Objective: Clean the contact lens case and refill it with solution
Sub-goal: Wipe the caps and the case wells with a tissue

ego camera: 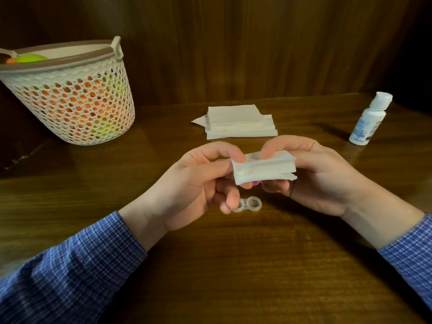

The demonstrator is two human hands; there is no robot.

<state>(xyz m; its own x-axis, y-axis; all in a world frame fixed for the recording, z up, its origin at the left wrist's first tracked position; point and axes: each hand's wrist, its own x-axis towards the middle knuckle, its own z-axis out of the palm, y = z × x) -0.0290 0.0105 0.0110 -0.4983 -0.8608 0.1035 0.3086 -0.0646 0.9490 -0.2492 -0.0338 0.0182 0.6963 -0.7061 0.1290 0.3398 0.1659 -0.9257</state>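
A clear contact lens case (249, 205) lies on the wooden table with both wells uncovered, just below my hands. Both hands hold a folded white tissue (264, 167) above it. My left hand (198, 181) pinches the tissue's left end. My right hand (315, 174) grips its right end, with the thumb pressing into the top. A small purple piece (256, 182), likely a lid, peeks out beneath the tissue; which hand holds it is hidden. The white solution bottle (370, 119) stands at the far right, its cap shut.
A stack of folded white tissues (238, 122) lies behind my hands. A white perforated basket (77, 99) with orange and green items stands at the far left. A dark wooden wall rises right behind the table.
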